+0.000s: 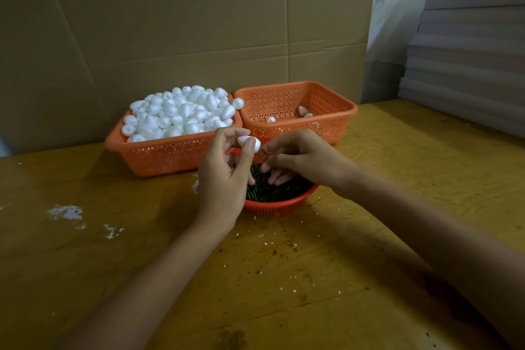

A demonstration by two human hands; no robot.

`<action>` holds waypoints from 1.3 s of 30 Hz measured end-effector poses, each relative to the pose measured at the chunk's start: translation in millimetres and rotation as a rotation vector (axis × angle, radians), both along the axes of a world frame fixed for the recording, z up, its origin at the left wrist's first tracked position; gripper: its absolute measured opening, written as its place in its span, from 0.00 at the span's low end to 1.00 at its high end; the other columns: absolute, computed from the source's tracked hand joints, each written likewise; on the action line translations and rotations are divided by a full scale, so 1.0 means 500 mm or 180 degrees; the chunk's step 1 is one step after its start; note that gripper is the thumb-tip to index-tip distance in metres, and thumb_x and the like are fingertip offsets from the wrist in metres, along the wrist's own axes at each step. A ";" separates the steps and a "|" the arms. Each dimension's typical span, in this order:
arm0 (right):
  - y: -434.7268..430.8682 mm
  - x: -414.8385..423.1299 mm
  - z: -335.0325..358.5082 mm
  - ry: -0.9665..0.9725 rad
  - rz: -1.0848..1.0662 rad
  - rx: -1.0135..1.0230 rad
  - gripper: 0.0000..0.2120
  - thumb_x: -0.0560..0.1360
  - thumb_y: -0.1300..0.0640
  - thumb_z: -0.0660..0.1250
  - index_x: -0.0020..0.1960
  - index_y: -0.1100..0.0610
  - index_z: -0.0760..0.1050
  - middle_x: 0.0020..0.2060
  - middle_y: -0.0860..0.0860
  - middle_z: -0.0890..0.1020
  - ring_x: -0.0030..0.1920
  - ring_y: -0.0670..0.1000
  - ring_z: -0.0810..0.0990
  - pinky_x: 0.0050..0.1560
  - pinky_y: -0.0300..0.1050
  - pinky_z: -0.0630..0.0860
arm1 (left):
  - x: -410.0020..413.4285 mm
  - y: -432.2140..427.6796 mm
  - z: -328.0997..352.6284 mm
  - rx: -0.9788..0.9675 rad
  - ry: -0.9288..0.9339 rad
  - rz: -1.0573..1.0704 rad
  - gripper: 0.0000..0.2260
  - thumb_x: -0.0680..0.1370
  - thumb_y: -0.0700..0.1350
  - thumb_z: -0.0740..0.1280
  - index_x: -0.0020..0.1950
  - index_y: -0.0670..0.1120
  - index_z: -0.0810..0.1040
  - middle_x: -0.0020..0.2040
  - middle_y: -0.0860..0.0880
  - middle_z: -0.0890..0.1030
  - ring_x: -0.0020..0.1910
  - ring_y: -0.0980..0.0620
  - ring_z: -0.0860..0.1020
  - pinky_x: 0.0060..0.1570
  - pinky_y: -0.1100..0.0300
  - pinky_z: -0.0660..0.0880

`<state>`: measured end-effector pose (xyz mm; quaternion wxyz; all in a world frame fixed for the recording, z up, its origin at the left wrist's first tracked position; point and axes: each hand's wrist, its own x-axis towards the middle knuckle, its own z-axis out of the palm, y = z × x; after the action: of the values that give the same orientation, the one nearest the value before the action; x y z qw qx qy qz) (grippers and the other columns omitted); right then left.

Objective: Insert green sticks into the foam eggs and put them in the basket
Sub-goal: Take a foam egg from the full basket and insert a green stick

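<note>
So the person is working at a table with two baskets sitting at the back, touching side by side. The full basket is heaping with loose eggs, and the right basket is holding just three eggs, so I'm guessing it's early days. A bowl of sticks is sitting nearer, right under the hands. The left hand is pinching one egg between thumb and fingertips, above the bowl's far edge. The right hand is pinching a stick between thumb and forefinger, its other fingers curling down toward the bowl. For a clean poke, I'd say the person should be lining the stick up with the egg's centre line and pushing straight in. The pinch should be staying close to the tip so the stick isn't bending, and gentle on the foam so it isn't denting. The egg's long axis is lying roughly sideways, tipping slightly down to the right, with one end facing the right hand. Can't tell if that's the blunt end. The stick is mostly hiding; the bit that's showing is pointing up-left at that end, just beside it.
</note>
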<state>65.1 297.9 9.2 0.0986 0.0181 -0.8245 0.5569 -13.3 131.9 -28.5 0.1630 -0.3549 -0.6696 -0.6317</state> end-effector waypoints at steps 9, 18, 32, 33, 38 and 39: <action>-0.005 0.009 0.010 0.0058 -0.0073 -0.0496 0.08 0.85 0.61 0.63 0.61 0.65 0.70 0.48 0.53 0.89 0.47 0.57 0.89 0.43 0.46 0.86 | 0.001 0.002 -0.001 -0.0064 -0.0006 -0.0013 0.07 0.84 0.47 0.69 0.60 0.47 0.76 0.52 0.53 0.85 0.30 0.52 0.81 0.31 0.59 0.76; -0.003 0.007 0.002 0.0458 -0.0375 -0.0356 0.06 0.79 0.61 0.71 0.53 0.63 0.82 0.41 0.55 0.86 0.37 0.52 0.85 0.37 0.41 0.83 | 0.004 0.002 0.003 0.0034 -0.0118 -0.0053 0.08 0.83 0.47 0.70 0.59 0.46 0.76 0.51 0.54 0.85 0.29 0.52 0.80 0.32 0.59 0.76; 0.004 0.012 0.016 0.0110 -0.0033 -0.0701 0.13 0.84 0.65 0.62 0.65 0.64 0.80 0.54 0.59 0.87 0.51 0.55 0.88 0.47 0.41 0.85 | 0.005 0.005 0.004 0.0157 -0.0211 -0.0167 0.05 0.83 0.43 0.70 0.56 0.48 0.75 0.50 0.51 0.87 0.44 0.51 0.87 0.31 0.62 0.75; 0.004 0.012 0.018 0.0079 -0.0007 -0.0721 0.13 0.85 0.65 0.61 0.66 0.65 0.79 0.55 0.59 0.87 0.52 0.56 0.88 0.48 0.42 0.85 | 0.005 0.004 0.004 0.0154 -0.0203 -0.0157 0.05 0.83 0.43 0.70 0.57 0.47 0.76 0.50 0.50 0.87 0.44 0.51 0.87 0.30 0.61 0.75; 0.004 0.016 0.023 0.0043 0.0059 -0.0866 0.11 0.87 0.62 0.58 0.64 0.67 0.72 0.53 0.58 0.87 0.50 0.58 0.88 0.47 0.45 0.85 | 0.003 0.004 0.003 0.0101 -0.0160 -0.0091 0.06 0.84 0.44 0.69 0.60 0.45 0.77 0.52 0.50 0.86 0.44 0.51 0.87 0.29 0.58 0.77; 0.004 0.016 0.023 0.0053 0.0051 -0.0910 0.08 0.87 0.61 0.59 0.62 0.65 0.71 0.53 0.58 0.87 0.50 0.59 0.88 0.47 0.46 0.85 | 0.002 0.005 0.003 0.0096 -0.0160 -0.0088 0.07 0.84 0.44 0.69 0.61 0.45 0.77 0.52 0.50 0.86 0.45 0.51 0.87 0.29 0.58 0.77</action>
<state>73.3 299.6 20.9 0.1025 0.0151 -0.7357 0.6694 -12.2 134.2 -27.1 0.1428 -0.3456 -0.6589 -0.6527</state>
